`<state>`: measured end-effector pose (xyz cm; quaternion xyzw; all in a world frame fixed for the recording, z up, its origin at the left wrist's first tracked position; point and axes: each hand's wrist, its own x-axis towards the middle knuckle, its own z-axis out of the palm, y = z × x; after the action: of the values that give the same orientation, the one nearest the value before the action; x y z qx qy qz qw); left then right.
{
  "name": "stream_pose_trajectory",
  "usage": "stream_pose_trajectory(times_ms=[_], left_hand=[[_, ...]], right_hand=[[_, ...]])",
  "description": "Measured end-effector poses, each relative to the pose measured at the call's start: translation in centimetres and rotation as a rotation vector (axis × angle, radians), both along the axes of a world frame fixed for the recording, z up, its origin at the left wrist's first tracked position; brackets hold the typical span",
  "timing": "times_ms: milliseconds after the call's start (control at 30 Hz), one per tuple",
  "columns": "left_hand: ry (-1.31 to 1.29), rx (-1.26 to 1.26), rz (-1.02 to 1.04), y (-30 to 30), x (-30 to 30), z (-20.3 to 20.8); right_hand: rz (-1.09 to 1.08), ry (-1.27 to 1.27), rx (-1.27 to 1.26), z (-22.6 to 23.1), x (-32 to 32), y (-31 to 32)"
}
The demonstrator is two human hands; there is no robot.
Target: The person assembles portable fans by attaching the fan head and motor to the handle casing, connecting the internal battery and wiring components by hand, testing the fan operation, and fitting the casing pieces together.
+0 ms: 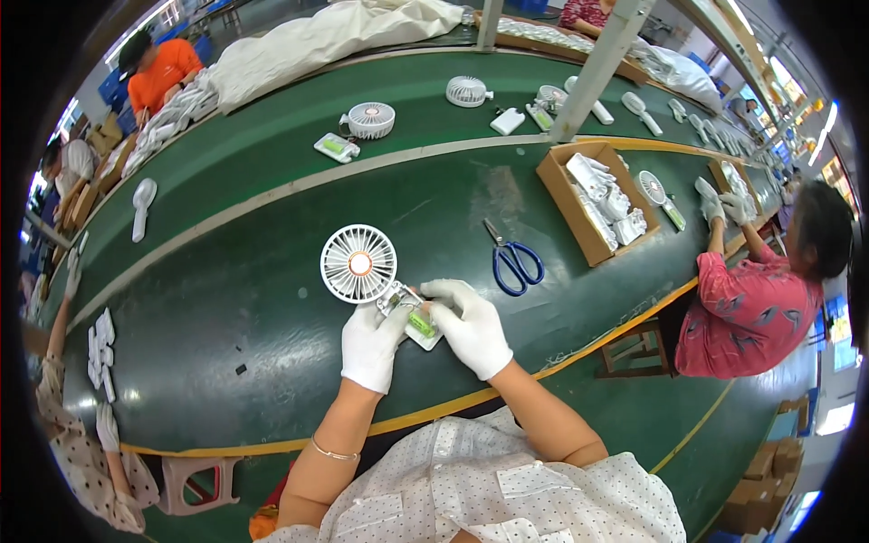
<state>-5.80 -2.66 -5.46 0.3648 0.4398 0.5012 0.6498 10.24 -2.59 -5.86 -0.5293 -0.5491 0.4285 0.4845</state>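
Note:
A small white handheld fan (pixel 359 262) lies over the green table in front of me, its round grille facing up with an orange-toned centre. Its handle is opened up, and a green battery (pixel 420 324) shows inside it. My left hand (pixel 371 344), in a white glove, grips the handle just below the fan head. My right hand (pixel 471 330), gloved too, closes on the handle's other side, with thumb and fingers around the battery part. What the fingertips press is partly hidden. To the right of my hands lie blue-handled scissors (pixel 516 267).
A cardboard box (pixel 579 204) of white parts stands to the right. Beyond a pale divider, fans (pixel 371 119) and white casings (pixel 143 208) sit on a green belt. White pieces (pixel 102 353) lie at left. Co-workers (pixel 760 281) sit on both sides; a metal post (pixel 602 68) rises at the back.

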Motion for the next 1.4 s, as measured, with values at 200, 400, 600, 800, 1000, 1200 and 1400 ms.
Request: stream_pose_trajectory(times_ms=[200,400,600,800,1000,1200,1400], left_hand=[[-0.051,-0.045,0.08,0.0,-0.7,0.5],[-0.039,-0.036,0.062,0.8,-1.0,-1.2],[0.061,-0.045,0.035,1.1,-2.0,-1.0],[0.079,-0.03,0.055,0.8,-2.6,-1.1],[0.222,0.022,0.069,0.6,-3.3,-0.2],[0.173,0.043,0.126,0.9,-3.0,-1.0],[0.153,0.047,0.154,0.8,-3.3,-1.4]], right_hand=[[-0.304,-0.543,0.509,3.7,9.4,4.0],[-0.452,-1.049,0.478,3.4,23.4,15.0],[-0.369,-1.239,0.222,3.6,23.3,18.3],[-0.524,-1.24,0.519,4.7,22.3,16.2],[-0.524,-0.803,0.586,7.7,16.3,9.4],[0.045,-0.694,0.467,2.6,4.0,0.1],[0.239,-0.894,0.417,1.3,2.9,-1.5]])
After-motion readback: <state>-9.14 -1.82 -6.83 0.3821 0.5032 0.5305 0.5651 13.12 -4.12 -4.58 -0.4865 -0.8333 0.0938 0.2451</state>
